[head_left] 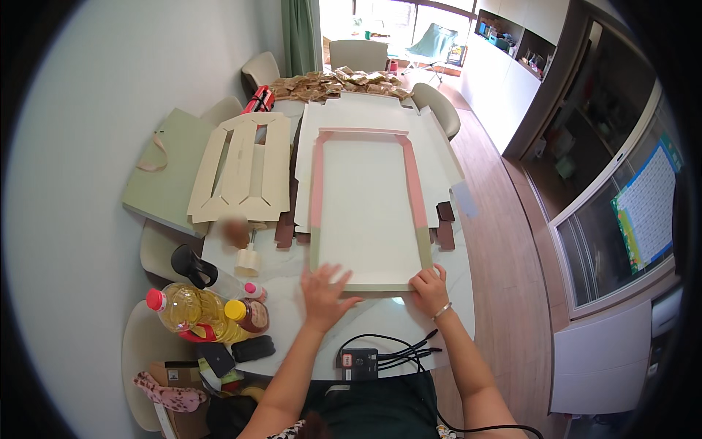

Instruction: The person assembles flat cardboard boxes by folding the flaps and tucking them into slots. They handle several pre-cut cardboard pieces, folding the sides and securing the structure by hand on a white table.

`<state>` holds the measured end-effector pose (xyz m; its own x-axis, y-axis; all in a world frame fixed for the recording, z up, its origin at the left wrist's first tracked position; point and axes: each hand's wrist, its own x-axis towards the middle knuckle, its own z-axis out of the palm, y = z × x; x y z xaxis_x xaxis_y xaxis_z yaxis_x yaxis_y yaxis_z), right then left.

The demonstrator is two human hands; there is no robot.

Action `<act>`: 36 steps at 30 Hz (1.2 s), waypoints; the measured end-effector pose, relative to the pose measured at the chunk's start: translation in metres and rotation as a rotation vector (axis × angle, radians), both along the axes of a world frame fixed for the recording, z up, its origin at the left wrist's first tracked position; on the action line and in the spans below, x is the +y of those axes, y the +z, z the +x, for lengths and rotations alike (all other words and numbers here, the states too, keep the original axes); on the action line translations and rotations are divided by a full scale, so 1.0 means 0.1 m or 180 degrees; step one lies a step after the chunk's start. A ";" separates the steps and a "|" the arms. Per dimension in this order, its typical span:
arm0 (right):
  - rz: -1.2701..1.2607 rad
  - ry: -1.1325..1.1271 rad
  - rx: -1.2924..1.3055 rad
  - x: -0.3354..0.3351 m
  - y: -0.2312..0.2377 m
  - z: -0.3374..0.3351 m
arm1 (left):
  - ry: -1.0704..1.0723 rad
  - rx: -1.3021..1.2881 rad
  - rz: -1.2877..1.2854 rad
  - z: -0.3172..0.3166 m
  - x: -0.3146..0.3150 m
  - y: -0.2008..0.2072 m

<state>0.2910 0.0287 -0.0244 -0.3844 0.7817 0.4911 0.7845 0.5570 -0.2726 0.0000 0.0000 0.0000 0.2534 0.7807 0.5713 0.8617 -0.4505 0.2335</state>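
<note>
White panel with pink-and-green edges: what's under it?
Beneath the white panel, a wider white sheet shows past its far end and sides; marble-patterned tabletop shows around its near end. Whatever lies under its middle is covered and can't be seen.

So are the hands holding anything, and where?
The right hand is at the near right corner of the pink-edged white panel, the left hand, fingers spread, at its near left corner. Whether either grips it, I can't tell.
</note>
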 end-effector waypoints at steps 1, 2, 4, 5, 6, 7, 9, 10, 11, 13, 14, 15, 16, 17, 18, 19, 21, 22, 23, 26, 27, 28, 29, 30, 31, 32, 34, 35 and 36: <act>-0.0011 -0.0090 -0.0085 -0.06 0.03 0.03 | 0.0196 -0.0206 -0.0150 -0.05 -0.05 0.24; -0.0023 -0.0180 -0.0170 -0.11 0.06 0.05 | 0.0392 -0.0410 -0.0302 -0.11 -0.03 0.35; -0.0080 -0.0207 -0.0240 -0.10 0.15 0.09 | 0.0317 -0.0628 -0.0949 -0.23 0.06 0.39; -0.0106 -0.0231 -0.0273 -0.08 0.19 0.10 | 0.0269 -0.0733 -0.1272 -0.31 0.09 0.40; -0.0099 -0.0191 -0.0330 -0.08 0.23 0.07 | 0.0066 -0.0783 -0.1403 -0.39 0.13 0.35; -0.0091 -0.0151 -0.0387 -0.07 0.27 0.01 | -0.0004 -0.0987 -0.1582 -0.40 0.14 0.29; -0.0184 0.0021 -0.0394 -0.04 0.30 -0.08 | -0.0179 -0.1406 -0.1937 -0.39 0.16 0.20; -0.0285 0.0153 -0.0344 -0.02 0.29 -0.13 | -0.0188 -0.1270 -0.1823 -0.36 0.17 0.17; -0.0387 0.0289 -0.0293 0.01 0.29 -0.19 | -0.0194 -0.1135 -0.1709 -0.32 0.17 0.14; -0.0502 0.0394 -0.0382 0.02 0.38 -0.38 | -0.0187 -0.1000 -0.1463 -0.28 0.17 0.10; -0.0529 0.0484 -0.0329 0.05 0.40 -0.47 | -0.0193 -0.1001 -0.1330 -0.25 0.16 0.09; -0.0563 0.0570 -0.0277 0.06 0.43 -0.54 | -0.0203 -0.1001 -0.1203 -0.23 0.15 0.09; -0.0612 0.0655 -0.0294 0.08 0.46 -0.61 | -0.0203 -0.0990 -0.1230 -0.22 0.14 0.10; -0.0756 0.0665 -0.0302 0.09 0.49 -0.68 | -0.0202 -0.0978 -0.1256 -0.21 0.12 0.11; -0.0896 0.0682 -0.0312 0.09 0.54 -0.76 | -0.0194 -0.0967 -0.1280 -0.21 0.10 0.12; -0.1037 0.0698 -0.0321 0.10 0.57 -0.81 | -0.0210 -0.1041 -0.1291 -0.20 0.09 0.13; -0.1078 0.0956 -0.0452 0.18 0.50 -0.85 | -0.0255 -0.1187 -0.1311 -0.18 0.08 0.14; -0.1096 0.1076 -0.0517 0.21 0.47 -0.86 | -0.0221 -0.1166 -0.1303 -0.17 0.08 0.15; -0.1172 0.1081 -0.0507 0.23 0.45 -0.86 | -0.0194 -0.1144 -0.1295 -0.16 0.07 0.15; -0.1372 0.1066 -0.0610 0.24 0.49 -0.82 | -0.0103 -0.1319 -0.1349 -0.14 0.05 0.12; -0.1412 0.1041 -0.0723 0.22 0.54 -0.79 | -0.0084 -0.1420 -0.1377 -0.14 0.05 0.10; -0.1453 0.1013 -0.0833 0.22 0.58 -0.74 | -0.0118 -0.1532 -0.1376 -0.17 0.06 0.07; -0.1269 0.0946 -0.0880 0.22 0.59 -0.65 | -0.0153 -0.1644 -0.1377 -0.20 0.07 0.03; -0.1098 0.0900 -0.0930 0.22 0.59 -0.51 | -0.0166 -0.1760 -0.1389 -0.23 0.07 0.01; -0.0924 0.0864 -0.0973 0.21 0.58 -0.37 | -0.0182 -0.1779 -0.1428 -0.24 0.08 0.00; -0.0974 0.0700 -0.0940 0.21 0.56 -0.22 | -0.0192 -0.1800 -0.1466 -0.25 0.08 0.01; -0.1082 0.0403 -0.0870 0.16 0.51 0.07 | -0.0231 -0.1811 -0.1437 -0.27 0.07 -0.02; -0.1170 0.0373 -0.0831 0.14 0.51 0.17 | -0.0266 -0.1803 -0.1369 -0.26 0.08 -0.06; -0.1259 0.0340 -0.0785 0.10 0.53 0.26 | -0.0303 -0.1787 -0.1302 -0.25 0.09 -0.10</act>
<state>0.3170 0.0387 0.0289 -0.5404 0.8401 0.0479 0.7964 0.5290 -0.2929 -0.0252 0.0090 -0.0101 0.0839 0.9499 0.3010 0.5224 -0.2991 0.7985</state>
